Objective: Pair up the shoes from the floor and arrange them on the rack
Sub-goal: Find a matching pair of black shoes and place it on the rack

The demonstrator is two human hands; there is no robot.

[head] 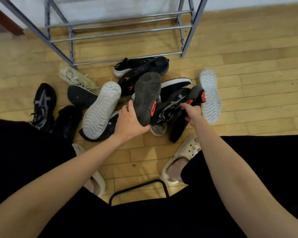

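gripping dark sneakers: left hand (127,121) sole-up shoe (147,97), right hand (193,112) its mate (181,98)

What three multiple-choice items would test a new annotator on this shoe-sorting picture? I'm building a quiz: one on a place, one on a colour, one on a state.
1. Where does the shoe pile lie?
A. On the rack's bars
B. On the floor before the rack
C. On a chair

2. What colour is the patch on the sole of the grey-soled shoe?
A. Orange-red
B. Blue
C. Yellow

3. How is the metal rack?
A. Full
B. Half full
C. Bare of shoes

Answers:
1 B, the shoes lie on wood planks in front of it.
2 A, visible near the left hand gripping it.
3 C, its bars carry nothing; the right hand grips a black shoe.
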